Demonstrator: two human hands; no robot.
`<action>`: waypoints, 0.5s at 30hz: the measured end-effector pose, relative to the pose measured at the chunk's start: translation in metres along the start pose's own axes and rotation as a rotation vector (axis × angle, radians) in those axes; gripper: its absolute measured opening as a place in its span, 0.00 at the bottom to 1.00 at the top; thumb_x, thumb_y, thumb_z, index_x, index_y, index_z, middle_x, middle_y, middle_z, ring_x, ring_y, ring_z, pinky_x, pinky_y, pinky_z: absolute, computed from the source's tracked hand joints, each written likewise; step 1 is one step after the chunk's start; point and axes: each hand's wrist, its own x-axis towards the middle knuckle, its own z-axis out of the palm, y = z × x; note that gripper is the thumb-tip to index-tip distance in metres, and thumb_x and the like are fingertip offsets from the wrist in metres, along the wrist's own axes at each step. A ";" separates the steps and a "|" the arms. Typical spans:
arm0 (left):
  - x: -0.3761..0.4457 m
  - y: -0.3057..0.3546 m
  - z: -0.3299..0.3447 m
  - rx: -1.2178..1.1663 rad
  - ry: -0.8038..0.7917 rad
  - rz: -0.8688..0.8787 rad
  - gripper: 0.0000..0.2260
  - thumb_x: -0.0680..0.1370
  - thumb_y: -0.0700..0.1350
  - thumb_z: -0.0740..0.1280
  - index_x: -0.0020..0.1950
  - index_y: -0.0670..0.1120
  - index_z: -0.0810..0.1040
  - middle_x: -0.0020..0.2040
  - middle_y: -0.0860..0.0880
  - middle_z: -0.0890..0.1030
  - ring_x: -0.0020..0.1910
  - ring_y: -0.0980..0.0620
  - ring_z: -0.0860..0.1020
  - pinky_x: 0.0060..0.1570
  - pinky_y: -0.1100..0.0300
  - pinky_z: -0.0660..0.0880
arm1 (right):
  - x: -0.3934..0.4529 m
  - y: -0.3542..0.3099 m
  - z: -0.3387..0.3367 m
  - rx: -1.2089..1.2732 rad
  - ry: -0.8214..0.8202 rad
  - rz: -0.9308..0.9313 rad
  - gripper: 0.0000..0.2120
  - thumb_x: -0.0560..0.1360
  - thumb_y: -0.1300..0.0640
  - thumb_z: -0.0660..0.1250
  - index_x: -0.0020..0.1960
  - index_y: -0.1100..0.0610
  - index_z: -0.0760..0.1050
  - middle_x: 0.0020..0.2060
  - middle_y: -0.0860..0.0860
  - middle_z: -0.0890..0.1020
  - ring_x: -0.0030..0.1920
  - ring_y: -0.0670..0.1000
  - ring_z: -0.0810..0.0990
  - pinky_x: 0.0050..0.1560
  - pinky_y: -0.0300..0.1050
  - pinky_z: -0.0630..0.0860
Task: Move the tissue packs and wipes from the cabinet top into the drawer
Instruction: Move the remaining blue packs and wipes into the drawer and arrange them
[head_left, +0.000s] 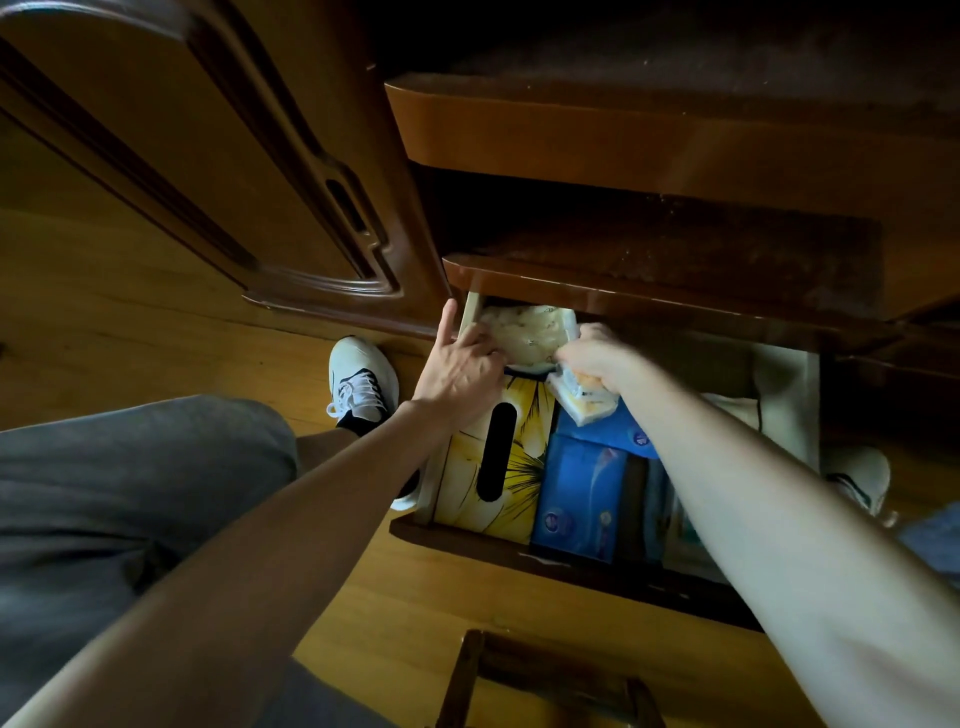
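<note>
**Back of drawer: pack going in, both hands busy**

At the drawer's (789, 395) far left corner, left hand (460, 371) presses a pale crinkly soft pack (530, 332) down and back, index finger stretched up along the cabinet edge, other fingers curled on the pack's rim. Right hand (592, 358) has its fingers wrapped round a small white-and-orange pack (582, 400), held just above the drawer contents, touching the pale pack's near edge.

Already inside: yellow floral tissue box (498, 462) along the left wall, rigid card with a dark oval slot; blue glossy packs (582, 488) beside it toward the middle. Right side of the drawer is hidden by the forearm.

Risks, my read: the back corner sits under the dark shelf lip (623, 291), so an overstuffed soft pack could ride up and jam the drawer on closing. Slick film wrap may slip from the grip. Lighting is dim, so labels are unreadable. Cabinet top not clearly in view, so remaining items can't be judged.
</note>
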 end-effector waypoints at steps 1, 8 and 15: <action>0.001 0.001 -0.002 0.007 -0.023 -0.008 0.14 0.81 0.47 0.59 0.56 0.48 0.84 0.56 0.52 0.82 0.71 0.48 0.68 0.75 0.30 0.40 | 0.000 0.000 0.001 0.017 0.003 -0.006 0.23 0.76 0.53 0.69 0.69 0.56 0.71 0.56 0.55 0.79 0.53 0.58 0.82 0.56 0.58 0.82; 0.010 0.011 -0.006 0.124 -0.110 -0.059 0.17 0.84 0.52 0.54 0.61 0.52 0.82 0.62 0.52 0.81 0.76 0.45 0.63 0.73 0.28 0.37 | 0.000 0.013 0.001 0.132 0.170 -0.039 0.35 0.76 0.42 0.65 0.79 0.52 0.62 0.71 0.55 0.73 0.64 0.60 0.76 0.57 0.52 0.79; 0.012 0.014 -0.006 0.142 -0.094 -0.092 0.15 0.81 0.50 0.59 0.60 0.48 0.82 0.63 0.47 0.82 0.78 0.44 0.60 0.74 0.29 0.35 | 0.011 0.002 -0.005 0.012 0.008 -0.086 0.30 0.81 0.54 0.58 0.82 0.47 0.57 0.80 0.53 0.63 0.74 0.60 0.68 0.71 0.58 0.70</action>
